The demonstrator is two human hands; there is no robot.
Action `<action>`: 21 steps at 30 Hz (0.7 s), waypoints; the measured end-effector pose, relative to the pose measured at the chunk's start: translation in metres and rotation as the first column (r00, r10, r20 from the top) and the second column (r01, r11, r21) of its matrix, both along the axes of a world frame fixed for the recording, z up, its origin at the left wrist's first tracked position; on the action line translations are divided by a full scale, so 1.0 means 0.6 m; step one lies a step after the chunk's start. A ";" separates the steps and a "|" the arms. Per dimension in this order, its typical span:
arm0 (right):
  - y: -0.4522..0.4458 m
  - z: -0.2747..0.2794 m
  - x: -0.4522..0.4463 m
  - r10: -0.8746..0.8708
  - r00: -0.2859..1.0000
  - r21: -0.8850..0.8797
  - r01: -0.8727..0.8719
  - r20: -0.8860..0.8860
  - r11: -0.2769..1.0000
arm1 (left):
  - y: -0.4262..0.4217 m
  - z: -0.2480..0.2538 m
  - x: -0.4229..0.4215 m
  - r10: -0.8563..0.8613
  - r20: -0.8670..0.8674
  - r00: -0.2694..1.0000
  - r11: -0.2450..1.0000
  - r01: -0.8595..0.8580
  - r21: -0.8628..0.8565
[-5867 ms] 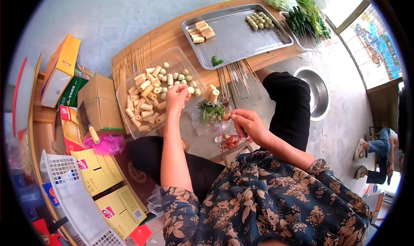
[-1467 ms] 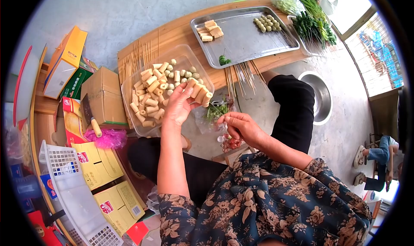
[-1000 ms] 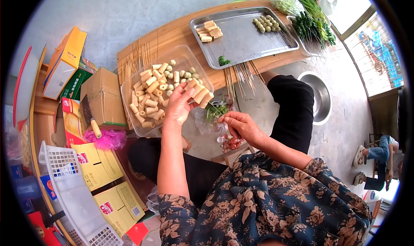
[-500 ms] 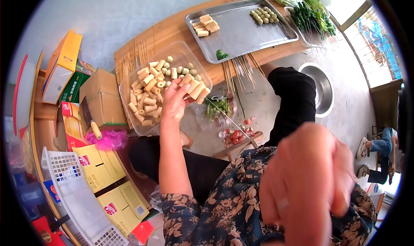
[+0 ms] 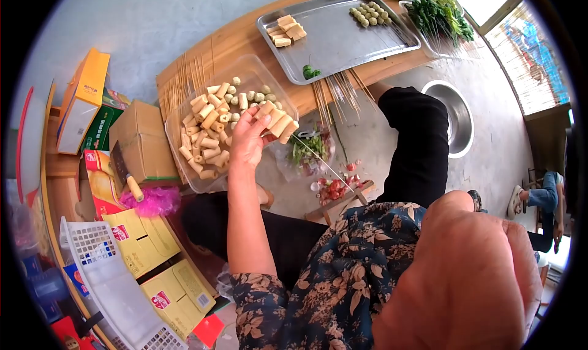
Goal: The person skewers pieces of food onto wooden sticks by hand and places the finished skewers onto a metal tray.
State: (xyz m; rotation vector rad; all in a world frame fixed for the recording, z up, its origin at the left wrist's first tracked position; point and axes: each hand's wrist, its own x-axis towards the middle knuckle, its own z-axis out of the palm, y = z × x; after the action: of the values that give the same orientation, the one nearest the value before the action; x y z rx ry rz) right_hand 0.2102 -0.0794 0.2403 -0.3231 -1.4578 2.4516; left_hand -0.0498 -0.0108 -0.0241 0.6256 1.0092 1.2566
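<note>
My left hand is closed on a skewer threaded with several tan food rolls, which sit in a row by the fingertips. The thin bare end of the stick slants down to the right. Just behind this hand, a clear plastic tub holds many loose tan rolls and pale green balls. Large and close to the camera, my right hand shows mostly its back at lower right. Its fingers are hidden, so any grip is not visible.
On the wooden table stands a metal tray with skewered rolls and balls. Bare sticks jut over its edge. A steel basin and vegetable scraps are on the floor. Boxes stand left; another person sits far right.
My right hand has moved lower and further right, nearer the camera. My left hand keeps the skewer in nearly the same place. The view has shifted slightly.
</note>
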 end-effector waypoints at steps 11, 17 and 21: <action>-0.006 0.003 0.000 0.012 1.000 0.007 -0.012 0.008 1.000 | 0.000 0.004 0.002 0.011 -0.047 0.999 1.000 -0.012 -0.023; -0.007 0.005 0.000 0.013 1.000 0.007 -0.013 0.011 1.000 | -0.001 0.002 0.001 0.005 -0.028 1.000 1.000 -0.006 -0.010; -0.007 0.007 -0.002 0.023 1.000 0.006 -0.023 0.007 1.000 | -0.002 0.004 0.002 0.015 -0.034 0.999 1.000 -0.015 -0.010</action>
State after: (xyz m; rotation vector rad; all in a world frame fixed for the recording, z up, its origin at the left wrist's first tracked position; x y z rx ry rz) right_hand 0.2092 -0.0835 0.2443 -0.3160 -1.4798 2.4653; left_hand -0.0489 -0.0117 -0.0215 0.6342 1.0494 1.2571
